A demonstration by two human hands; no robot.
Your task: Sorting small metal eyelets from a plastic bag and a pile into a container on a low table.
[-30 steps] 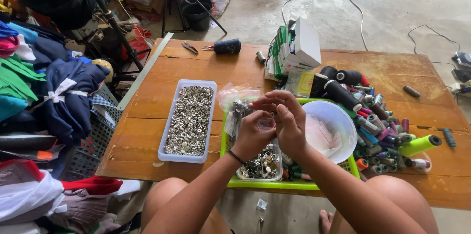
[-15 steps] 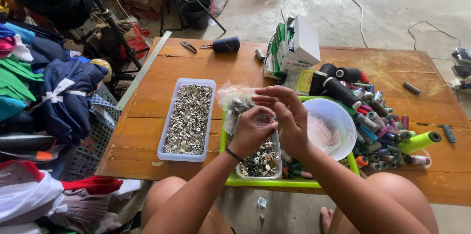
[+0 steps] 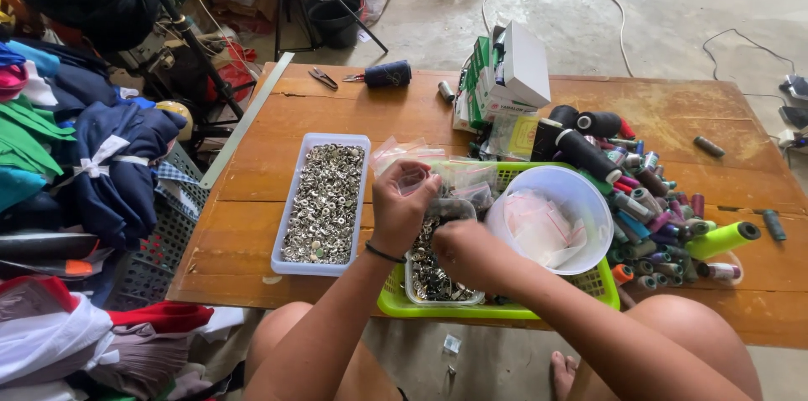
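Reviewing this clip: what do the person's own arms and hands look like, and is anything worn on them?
Both forearms are bare, with no sleeves in view and no gloves. The left hand has a thin dark band around the wrist, shaped like a hair tie or slim bracelet. The right hand and its wrist show nothing worn. No rings, watch or markings can be made out on either hand.

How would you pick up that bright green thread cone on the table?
Judging by its pose, grip the green thread cone around its middle, coming from above. It lies on its side on the wooden table, its top side free, though spools crowd its narrow end.
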